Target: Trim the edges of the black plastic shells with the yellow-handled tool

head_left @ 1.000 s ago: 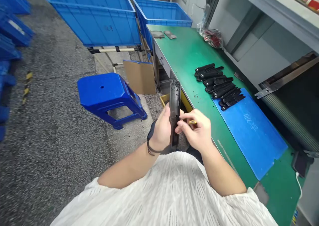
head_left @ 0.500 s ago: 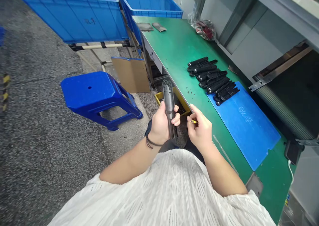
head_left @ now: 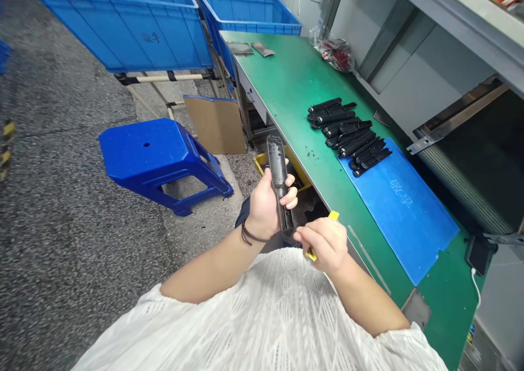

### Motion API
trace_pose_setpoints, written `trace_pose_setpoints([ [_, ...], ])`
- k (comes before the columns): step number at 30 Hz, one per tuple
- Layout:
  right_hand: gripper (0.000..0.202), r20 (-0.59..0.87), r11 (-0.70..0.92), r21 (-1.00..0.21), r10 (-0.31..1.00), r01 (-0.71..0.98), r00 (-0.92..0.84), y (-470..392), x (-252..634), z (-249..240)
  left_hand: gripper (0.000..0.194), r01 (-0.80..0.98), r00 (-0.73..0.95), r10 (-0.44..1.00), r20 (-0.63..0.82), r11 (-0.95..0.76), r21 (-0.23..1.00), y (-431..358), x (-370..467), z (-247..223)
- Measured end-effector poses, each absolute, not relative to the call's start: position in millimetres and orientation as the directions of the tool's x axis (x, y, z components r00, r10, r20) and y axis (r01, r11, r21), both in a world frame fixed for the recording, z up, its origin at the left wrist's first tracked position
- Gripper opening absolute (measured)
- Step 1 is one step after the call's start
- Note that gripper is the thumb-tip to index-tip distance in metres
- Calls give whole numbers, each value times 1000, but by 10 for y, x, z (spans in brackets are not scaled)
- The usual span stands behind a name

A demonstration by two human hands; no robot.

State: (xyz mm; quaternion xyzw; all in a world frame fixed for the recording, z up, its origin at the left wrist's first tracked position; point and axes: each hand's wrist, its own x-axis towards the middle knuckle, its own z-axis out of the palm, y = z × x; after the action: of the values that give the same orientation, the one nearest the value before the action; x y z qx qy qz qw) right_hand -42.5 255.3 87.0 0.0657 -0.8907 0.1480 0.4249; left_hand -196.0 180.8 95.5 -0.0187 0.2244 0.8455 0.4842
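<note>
My left hand [head_left: 267,204] is wrapped round a long black plastic shell [head_left: 277,158], its hollow inner face turned up and its wide end pointing away from me. My right hand [head_left: 324,243] is closed on a small yellow tool [head_left: 333,215]; yellow parts stick out above and below the fist, and its working end cannot be made out. The right fingertips are close to the near end of the shell, and whether they touch it I cannot tell. Several similar black shells [head_left: 347,131] lie in a row on the green table [head_left: 282,82], partly on a blue mat [head_left: 409,213].
Black scraps [head_left: 311,154] are scattered on the table. Below its edge stands a yellow bin [head_left: 305,180]. To the left are a blue stool [head_left: 143,147], a cardboard sheet [head_left: 216,125] and large blue crates [head_left: 123,30]. A phone [head_left: 480,253] with a cable lies at right.
My right hand has moved down and toward the near end of the shell, turning so more of the yellow tool shows. My left hand keeps its grip on the shell, almost unmoved.
</note>
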Motion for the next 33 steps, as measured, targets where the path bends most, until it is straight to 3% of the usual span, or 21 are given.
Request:
trace_pose_setpoints([
  [3,15,775,935,-309,141,-175,-616,2603,-450,1016,48,-818,-549,803,-233,-460,345,1772,-1995,979],
  [5,16,752,921,-345,156,-181,-640,2619,-488,1067,50,-813,-567,784,-253,-483,325,1757,-2027,987],
  [8,16,709,912,-343,95,-225,-699,2602,-554,1032,51,-803,-591,747,-304,-510,309,1752,-2064,981],
  [11,5,675,933,-282,27,-224,-738,2559,-589,940,50,-791,-609,726,-320,-530,305,1754,-2067,962],
  [14,6,650,940,-228,-47,-253,-759,2526,-574,925,50,-797,-603,726,-329,-529,292,1750,-2047,957],
  [16,6,656,916,-272,-49,-296,-754,2513,-548,980,51,-819,-572,745,-342,-498,284,1740,-2037,964],
  [21,16,685,865,-469,230,-178,-691,2600,-563,1158,46,-812,-569,763,-305,-465,353,1709,-2065,964],
  [25,38,492,844,-514,435,151,-754,2900,-686,1228,29,-693,-621,765,-170,-434,576,1675,-2078,901],
  [28,24,417,882,-428,387,198,-823,3150,-744,1330,37,-491,-683,729,-39,-419,764,1629,-2031,845],
  [33,30,505,992,90,26,83,-863,3327,-773,1650,42,-286,-668,743,29,-293,912,1557,-1903,803],
])
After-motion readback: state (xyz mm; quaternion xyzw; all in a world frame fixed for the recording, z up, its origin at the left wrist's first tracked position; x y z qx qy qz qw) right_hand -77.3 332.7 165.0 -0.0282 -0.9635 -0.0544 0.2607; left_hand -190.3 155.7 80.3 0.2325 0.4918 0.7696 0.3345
